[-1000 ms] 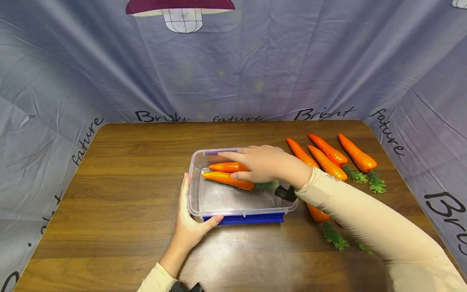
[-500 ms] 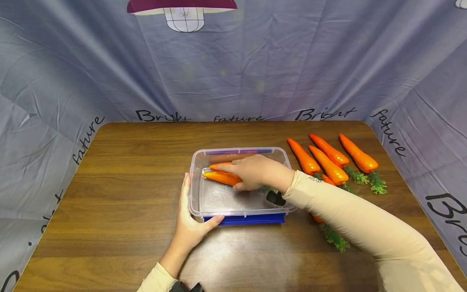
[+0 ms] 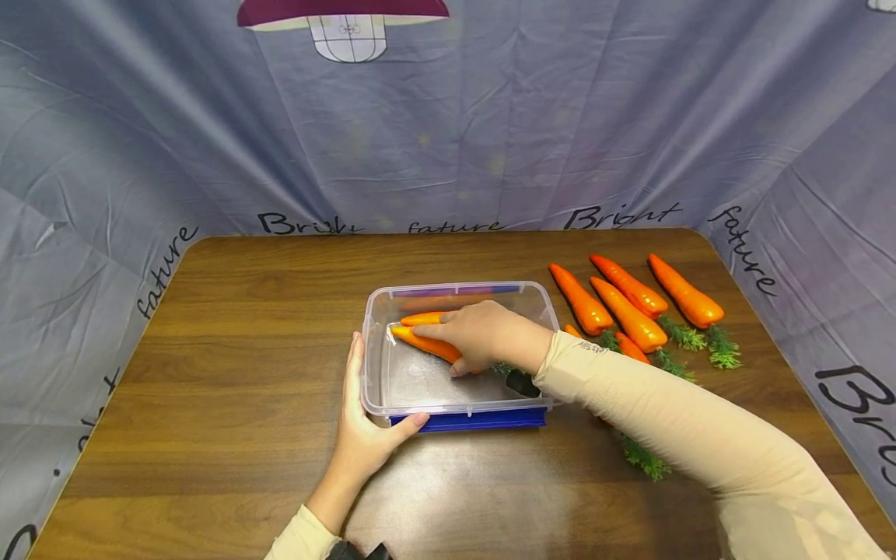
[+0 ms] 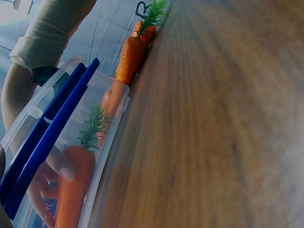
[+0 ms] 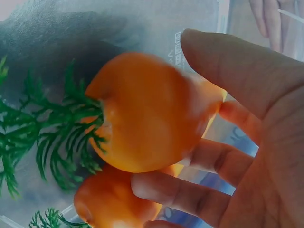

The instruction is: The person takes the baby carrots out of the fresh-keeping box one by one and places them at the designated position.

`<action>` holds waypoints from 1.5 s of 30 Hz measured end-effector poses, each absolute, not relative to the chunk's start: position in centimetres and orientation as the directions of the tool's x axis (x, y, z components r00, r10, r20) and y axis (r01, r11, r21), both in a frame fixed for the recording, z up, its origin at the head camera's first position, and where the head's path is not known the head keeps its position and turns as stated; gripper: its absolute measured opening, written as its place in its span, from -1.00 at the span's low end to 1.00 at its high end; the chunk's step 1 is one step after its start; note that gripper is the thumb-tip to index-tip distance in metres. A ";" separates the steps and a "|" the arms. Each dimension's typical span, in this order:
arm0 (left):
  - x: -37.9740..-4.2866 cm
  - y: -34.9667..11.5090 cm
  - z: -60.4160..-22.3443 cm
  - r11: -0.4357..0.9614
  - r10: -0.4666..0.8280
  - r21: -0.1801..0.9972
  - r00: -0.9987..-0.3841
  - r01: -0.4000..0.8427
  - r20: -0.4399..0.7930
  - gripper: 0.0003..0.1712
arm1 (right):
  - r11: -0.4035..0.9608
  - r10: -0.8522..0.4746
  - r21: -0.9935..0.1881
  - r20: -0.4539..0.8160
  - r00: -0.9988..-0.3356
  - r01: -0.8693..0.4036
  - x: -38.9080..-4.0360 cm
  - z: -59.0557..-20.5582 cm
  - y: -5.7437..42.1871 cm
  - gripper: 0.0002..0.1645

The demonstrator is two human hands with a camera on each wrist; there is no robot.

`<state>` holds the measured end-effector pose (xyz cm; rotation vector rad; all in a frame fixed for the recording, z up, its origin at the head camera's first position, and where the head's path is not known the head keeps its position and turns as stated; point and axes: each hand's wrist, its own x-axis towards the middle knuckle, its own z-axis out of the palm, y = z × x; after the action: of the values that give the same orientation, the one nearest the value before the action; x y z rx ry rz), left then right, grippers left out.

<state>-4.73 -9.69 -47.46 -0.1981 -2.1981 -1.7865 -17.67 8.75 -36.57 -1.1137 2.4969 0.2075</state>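
A clear plastic container (image 3: pixel 413 393) with blue clips stands on the wooden table. My left hand (image 3: pixel 367 428) holds its near left corner, fingers along the left side and thumb on the front clip (image 3: pixel 483 420). Inside the container, my right hand (image 3: pixel 483 334) grips an orange toy carrot (image 3: pixel 427 342) from above. In the right wrist view, thumb and fingers lie on opposite sides of this carrot (image 5: pixel 142 114), its green leaves (image 5: pixel 52 123) away from the palm. A second carrot (image 3: pixel 423 319) lies right behind it in the container.
Several more carrots (image 3: pixel 630 315) with green leafy tops lie on the right of the table (image 3: pixel 245 373), some partly hidden under the right sleeve (image 3: pixel 672 420). A grey printed curtain (image 3: pixel 448 140) surrounds the table's back and sides.
My right hand has come down from over the container and taken hold of the nearer carrot, which has turned slightly, its leafy end toward me. My left hand has stayed on the corner.
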 end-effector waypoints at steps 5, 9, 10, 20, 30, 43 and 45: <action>-4.7 -9.7 -47.5 0.217 -0.081 0.930 -0.944 0.296 0.320 0.51 | 0.657 -0.701 -0.044 -0.403 -0.588 -0.753 -17.8 -36.6 8.8 0.12; -4.7 -9.7 -47.6 0.220 -0.082 0.930 -0.944 0.295 0.319 0.53 | 0.650 -0.711 -0.069 -0.406 -0.574 -0.757 -17.9 -36.5 8.9 0.14; -4.7 -9.7 -47.6 0.220 -0.082 0.930 -0.944 0.295 0.319 0.53 | 0.651 -0.708 -0.072 -0.414 -0.571 -0.755 -17.9 -36.5 8.9 0.14; -4.7 -9.7 -47.7 0.216 -0.087 0.932 -0.946 0.289 0.314 0.53 | 0.712 -0.616 -0.054 -0.524 -0.587 -0.700 -18.1 -36.3 8.7 0.06; -4.7 -9.7 -47.7 0.221 -0.084 0.930 -0.944 0.294 0.318 0.52 | 0.710 -0.583 0.015 -0.550 -0.598 -0.704 -17.8 -36.8 8.6 0.19; -4.7 -9.6 -47.7 0.230 -0.088 0.925 -0.941 0.301 0.328 0.53 | 0.727 -0.614 -0.065 -0.508 -0.604 -0.684 -17.7 -36.2 8.8 0.05; -4.7 -9.7 -47.7 0.232 -0.089 0.925 -0.940 0.302 0.329 0.53 | 0.728 -0.616 -0.071 -0.503 -0.606 -0.682 -17.7 -35.9 8.9 0.04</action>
<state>-4.72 -9.68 -47.74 -0.1984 -2.1972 -1.7610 -17.69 8.89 -35.87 -0.9863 2.4265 0.1747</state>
